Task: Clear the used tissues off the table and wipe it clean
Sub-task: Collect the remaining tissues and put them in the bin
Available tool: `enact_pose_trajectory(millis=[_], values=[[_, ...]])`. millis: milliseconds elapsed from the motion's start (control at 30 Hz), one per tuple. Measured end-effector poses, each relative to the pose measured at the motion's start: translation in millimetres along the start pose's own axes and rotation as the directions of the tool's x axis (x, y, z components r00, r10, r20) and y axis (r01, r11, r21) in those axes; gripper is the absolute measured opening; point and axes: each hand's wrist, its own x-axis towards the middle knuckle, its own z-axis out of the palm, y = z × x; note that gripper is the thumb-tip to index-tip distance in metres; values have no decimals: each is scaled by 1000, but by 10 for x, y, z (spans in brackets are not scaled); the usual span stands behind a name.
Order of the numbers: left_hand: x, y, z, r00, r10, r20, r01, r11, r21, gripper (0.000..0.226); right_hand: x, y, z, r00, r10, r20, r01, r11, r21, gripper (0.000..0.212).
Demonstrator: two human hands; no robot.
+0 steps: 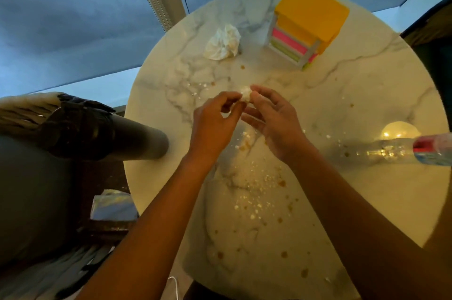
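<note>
Pinching one small tissue scrap [245,95] between them, the left hand [212,126] and right hand [274,123] hover over the middle of the round marble table [367,94]; thumb and forefinger of each hand grasp the scrap, and the remaining fingers curl loosely. One larger crumpled tissue [223,43] lies on the table at the far left. One yellow box [309,19] with coloured layers stands at the far right. One clear bottle [401,150] lies on its side at the right edge. White crumbs and brown spots [254,192] are scattered across the near surface.
</note>
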Motion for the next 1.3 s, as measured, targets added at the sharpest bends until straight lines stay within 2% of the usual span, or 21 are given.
enact_pose_trajectory(millis=[100,233,367,533,600,667,767,833,933,1000,1067,1167,1300], values=[[-83,-6,38,999,-27,33,29,999,-45,22,-34,-16,-50,1000,-16,13,15,997,80,24],[-52,8,10,999,16,39,-12,997,-80,17,-17,3,-124,998,-37,-49,39,998,43,19],[534,-99,8,998,46,-43,-42,994,105,17,-11,17,-234,991,-52,-124,59,997,49,14],[1361,-211,139,992,95,-80,-64,942,329,30,-138,90,-394,989,-63,-134,73,995,72,14],[1536,-199,217,995,84,-54,-55,914,402,37,-186,134,-447,987,-53,-150,63,996,67,13],[1659,-222,298,1000,10,18,-18,879,477,44,-223,174,-491,986,-43,-163,52,997,52,12],[1755,-293,363,998,-18,58,-15,851,525,39,-260,202,-532,984,-31,-178,38,999,36,12],[1770,-315,341,1000,26,12,-29,876,482,31,-276,201,-554,983,-32,-182,41,998,44,11],[1681,-247,242,992,57,-116,-18,949,316,24,-288,163,-576,983,-47,-175,61,995,76,12],[1447,-113,171,976,37,-214,-11,992,123,20,-294,127,-593,984,-59,-171,78,991,106,13],[1005,55,106,975,-41,-219,20,995,-98,18,-315,92,-623,985,-69,-156,92,985,146,13],[146,278,68,973,-216,-83,174,919,-355,21,-381,78,-689,989,-70,-128,90,983,161,12],[-888,428,202,866,-499,10,435,746,-505,25,-558,168,-816,995,-29,-92,36,996,78,14]])
